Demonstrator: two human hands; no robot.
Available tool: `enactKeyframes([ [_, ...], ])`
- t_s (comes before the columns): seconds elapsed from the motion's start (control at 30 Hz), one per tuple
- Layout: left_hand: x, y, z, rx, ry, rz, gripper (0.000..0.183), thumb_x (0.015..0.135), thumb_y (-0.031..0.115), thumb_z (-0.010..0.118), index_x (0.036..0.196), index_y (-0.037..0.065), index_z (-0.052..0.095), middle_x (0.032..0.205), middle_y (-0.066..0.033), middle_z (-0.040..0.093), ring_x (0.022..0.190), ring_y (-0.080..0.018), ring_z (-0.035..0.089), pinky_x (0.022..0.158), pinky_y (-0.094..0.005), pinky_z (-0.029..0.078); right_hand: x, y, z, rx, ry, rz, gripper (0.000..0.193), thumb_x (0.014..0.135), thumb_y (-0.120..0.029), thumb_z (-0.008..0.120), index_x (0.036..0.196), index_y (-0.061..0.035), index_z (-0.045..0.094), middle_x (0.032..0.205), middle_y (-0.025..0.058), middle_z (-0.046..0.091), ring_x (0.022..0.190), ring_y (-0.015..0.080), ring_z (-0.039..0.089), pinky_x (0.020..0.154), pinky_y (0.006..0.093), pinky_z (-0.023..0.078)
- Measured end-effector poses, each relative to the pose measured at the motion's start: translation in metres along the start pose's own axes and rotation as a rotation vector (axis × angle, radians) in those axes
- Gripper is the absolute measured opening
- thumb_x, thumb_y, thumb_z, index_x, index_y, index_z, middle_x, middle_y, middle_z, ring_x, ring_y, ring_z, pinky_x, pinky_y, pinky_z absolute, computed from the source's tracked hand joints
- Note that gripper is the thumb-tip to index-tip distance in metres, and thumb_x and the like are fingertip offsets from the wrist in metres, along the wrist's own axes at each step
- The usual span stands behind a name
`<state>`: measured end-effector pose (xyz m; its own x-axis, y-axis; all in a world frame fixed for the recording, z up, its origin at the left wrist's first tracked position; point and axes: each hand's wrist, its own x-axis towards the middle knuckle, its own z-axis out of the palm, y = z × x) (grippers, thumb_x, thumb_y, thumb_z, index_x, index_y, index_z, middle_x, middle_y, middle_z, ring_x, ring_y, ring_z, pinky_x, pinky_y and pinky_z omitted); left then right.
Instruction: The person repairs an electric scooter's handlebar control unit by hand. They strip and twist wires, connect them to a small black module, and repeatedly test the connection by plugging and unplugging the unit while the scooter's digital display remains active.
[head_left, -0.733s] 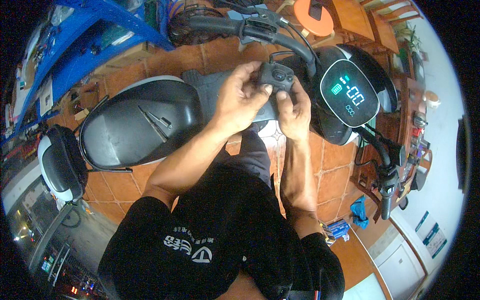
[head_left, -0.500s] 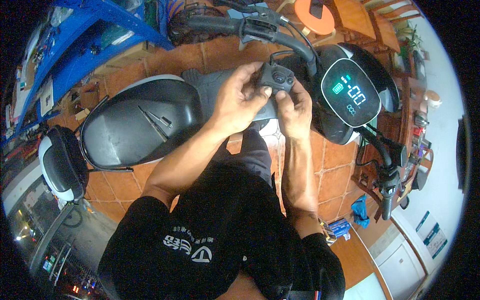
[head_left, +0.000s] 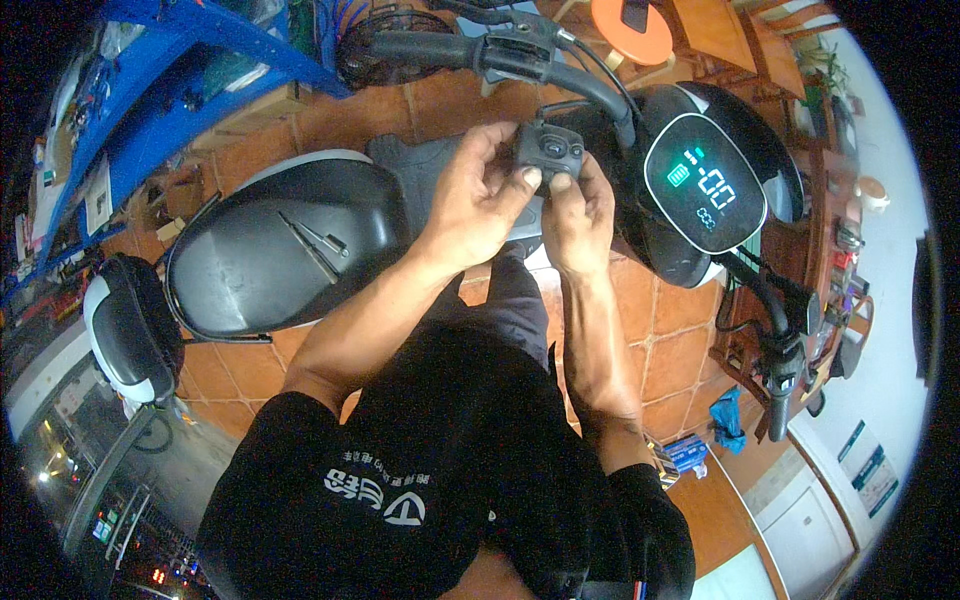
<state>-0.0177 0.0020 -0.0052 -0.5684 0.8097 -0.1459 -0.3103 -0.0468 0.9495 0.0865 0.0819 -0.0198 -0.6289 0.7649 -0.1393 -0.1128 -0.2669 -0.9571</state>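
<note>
Small dark control unit (head_left: 562,150) with buttons on its face: held up between both hands, above the scooter's footboard (head_left: 418,165). The left hand (head_left: 480,195) grips its left side, thumb at the lower edge; the right hand (head_left: 582,215) grips the right side, thumb likewise. A black cable (head_left: 562,107) runs at its top. Right: lit display (head_left: 705,183). Left: black seat (head_left: 250,265) bearing slender items (head_left: 305,246). Beyond: handlebar (head_left: 590,88).

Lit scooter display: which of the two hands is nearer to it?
Right. The right hand is left of the lit display, holding the right side of the dark control unit; the left hand is farther left, at that unit's left side.
</note>
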Motion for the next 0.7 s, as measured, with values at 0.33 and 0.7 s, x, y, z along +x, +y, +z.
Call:
enactKeyframes([
  [0.33, 0.000, 0.000, -0.007, -0.083, -0.030, -0.078, 0.048, 0.087, -0.003, 0.060, 0.130, -0.004, 0.039, 0.111, -0.0109, 0.057, 0.096, -0.0111, 0.059, 0.080, -0.0228, 0.049, 0.002, -0.001, -0.012, -0.035, -0.058, -0.008, 0.016, 0.082, -0.006, 0.065, 0.096, 0.0015, 0.064, 0.105, 0.0043, 0.058, 0.091, 0.0108, 0.054, 0.078, 0.0237, 0.045],
  [0.7, -0.004, -0.006, -0.008, -0.004, -0.042, -0.011, 0.047, 0.087, -0.003, 0.059, 0.129, -0.004, 0.039, 0.119, -0.0126, 0.053, 0.104, -0.0154, 0.057, 0.087, -0.0266, 0.048, 0.003, -0.001, -0.015, -0.080, -0.079, -0.034, 0.014, 0.077, 0.000, 0.063, 0.092, 0.0011, 0.063, 0.103, 0.0039, 0.058, 0.091, 0.0107, 0.054, 0.079, 0.0238, 0.045],
])
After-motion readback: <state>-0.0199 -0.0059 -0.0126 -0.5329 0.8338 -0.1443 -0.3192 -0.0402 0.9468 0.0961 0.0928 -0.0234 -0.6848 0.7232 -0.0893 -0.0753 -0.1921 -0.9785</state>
